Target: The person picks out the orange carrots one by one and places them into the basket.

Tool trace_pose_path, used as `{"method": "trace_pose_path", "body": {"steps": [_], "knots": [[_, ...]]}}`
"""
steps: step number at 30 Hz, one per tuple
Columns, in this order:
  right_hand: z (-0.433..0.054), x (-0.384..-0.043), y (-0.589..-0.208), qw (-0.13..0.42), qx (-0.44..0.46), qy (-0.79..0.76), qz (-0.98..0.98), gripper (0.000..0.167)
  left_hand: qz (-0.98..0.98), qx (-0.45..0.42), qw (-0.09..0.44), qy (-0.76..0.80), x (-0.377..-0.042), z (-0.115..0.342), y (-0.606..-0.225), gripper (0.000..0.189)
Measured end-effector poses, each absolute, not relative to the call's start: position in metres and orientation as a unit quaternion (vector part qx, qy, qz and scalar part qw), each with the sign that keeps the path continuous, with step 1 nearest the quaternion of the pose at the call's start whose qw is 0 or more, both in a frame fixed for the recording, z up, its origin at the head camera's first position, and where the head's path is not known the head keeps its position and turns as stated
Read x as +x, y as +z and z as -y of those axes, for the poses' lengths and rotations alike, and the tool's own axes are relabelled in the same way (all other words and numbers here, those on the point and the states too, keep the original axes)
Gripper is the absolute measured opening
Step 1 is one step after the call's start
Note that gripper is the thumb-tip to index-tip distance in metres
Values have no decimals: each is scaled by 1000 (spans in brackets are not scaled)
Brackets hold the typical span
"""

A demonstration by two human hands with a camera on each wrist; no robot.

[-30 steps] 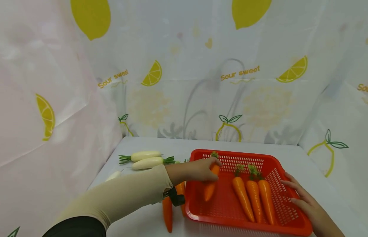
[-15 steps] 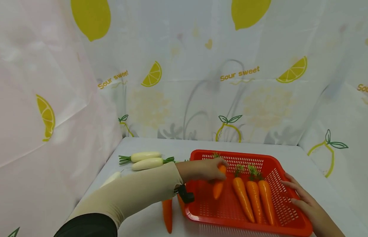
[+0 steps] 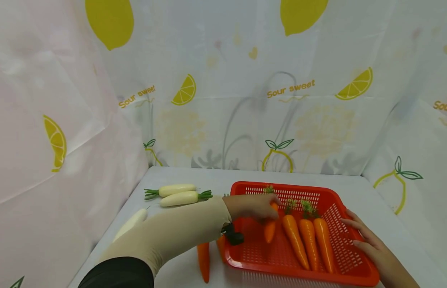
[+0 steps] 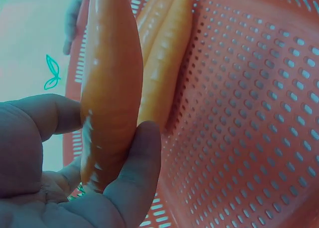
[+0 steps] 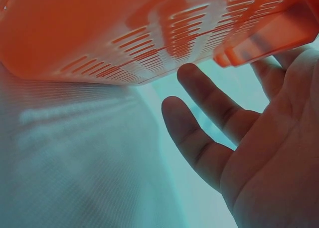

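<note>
My left hand (image 3: 255,206) pinches an orange carrot (image 4: 112,83) between thumb and fingers, inside the left half of the red basket (image 3: 302,273). In the head view the carrot's tip points toward me, and its leafy top shows at the basket's far side. Three carrots (image 3: 309,244) lie side by side in the basket, to the right of the held one. At the basket's right rim, my right hand (image 3: 376,250) rests with some fingers over the edge. Two of its fingers (image 5: 192,133) extend loosely beneath the rim outside, apart from the wall in the right wrist view.
Left of the basket lie two carrots (image 3: 203,262), partly hidden by my left arm. Two white radishes (image 3: 180,199) with green stalks lie at the back left of the white table (image 3: 173,266). Another radish (image 3: 133,222) sits behind my sleeve. Printed sheets stand around the table.
My left hand has moved to the right inside the basket, carrying the carrot closer to the three others. The right hand and the basket stay in place.
</note>
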State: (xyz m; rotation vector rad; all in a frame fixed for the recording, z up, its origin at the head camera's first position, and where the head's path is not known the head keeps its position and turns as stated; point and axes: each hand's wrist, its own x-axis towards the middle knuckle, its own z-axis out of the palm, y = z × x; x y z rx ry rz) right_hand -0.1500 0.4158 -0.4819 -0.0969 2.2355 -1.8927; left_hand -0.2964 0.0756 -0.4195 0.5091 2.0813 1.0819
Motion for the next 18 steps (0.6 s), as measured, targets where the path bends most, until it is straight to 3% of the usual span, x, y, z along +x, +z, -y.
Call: {"method": "trace_pose_path", "body": {"steps": [18], "knots": [[-412,-150,-482,87,-29,-623,-777,53,-821,187,391,372,-298,-103,-430,46]]}}
